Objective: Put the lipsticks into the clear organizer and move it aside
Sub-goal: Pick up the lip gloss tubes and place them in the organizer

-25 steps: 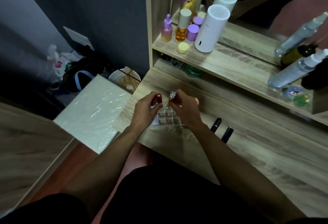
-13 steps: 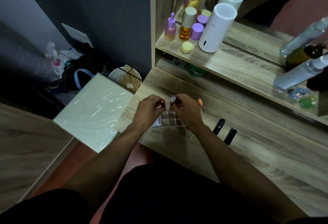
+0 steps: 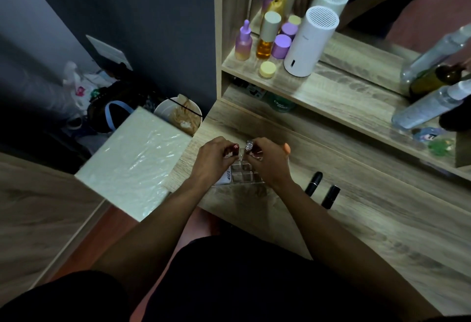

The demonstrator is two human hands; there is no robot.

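Over the clear organizer at the desk's left edge, the left hand pinches a red lipstick, the right hand pinches a silver-capped lipstick, while two black lipsticks lie just right of them.

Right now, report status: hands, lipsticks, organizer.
Left hand shut on red lipstick; right hand shut on silver-capped lipstick. Both over clear organizer. Two black lipsticks lie loose on desk. Nothing blocking.

Partial print "AUZ" reads on the white label just below the left hand's fingers; the green jar's script is illegible.
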